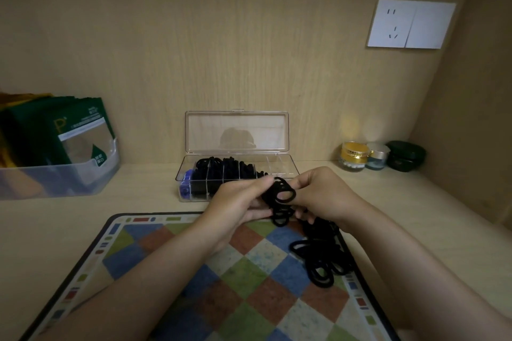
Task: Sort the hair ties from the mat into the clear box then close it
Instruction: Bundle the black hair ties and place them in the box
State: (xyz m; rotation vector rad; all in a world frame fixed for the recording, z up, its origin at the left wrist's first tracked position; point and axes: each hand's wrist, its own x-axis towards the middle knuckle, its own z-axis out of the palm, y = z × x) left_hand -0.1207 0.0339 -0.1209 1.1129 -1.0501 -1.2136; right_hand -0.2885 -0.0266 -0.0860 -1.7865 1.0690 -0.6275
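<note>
A clear box (279,165) with dividers stands open at the back of the desk, its lid (237,131) upright against the wall. Its left and middle compartments hold black hair ties (224,167) and something blue; the right ones look empty. Just in front of it, above the far edge of the checkered mat (171,271), my left hand (239,202) and my right hand (321,194) together hold a bunch of black hair ties (279,196). A loose pile of black hair ties (321,255) lies on the mat's right side, under my right wrist.
A clear bin (91,174) with green packets stands at the left. Three small cosmetic jars (382,156) sit at the back right corner. A white wall socket (410,23) is on the back wall. A side wall closes the desk on the right.
</note>
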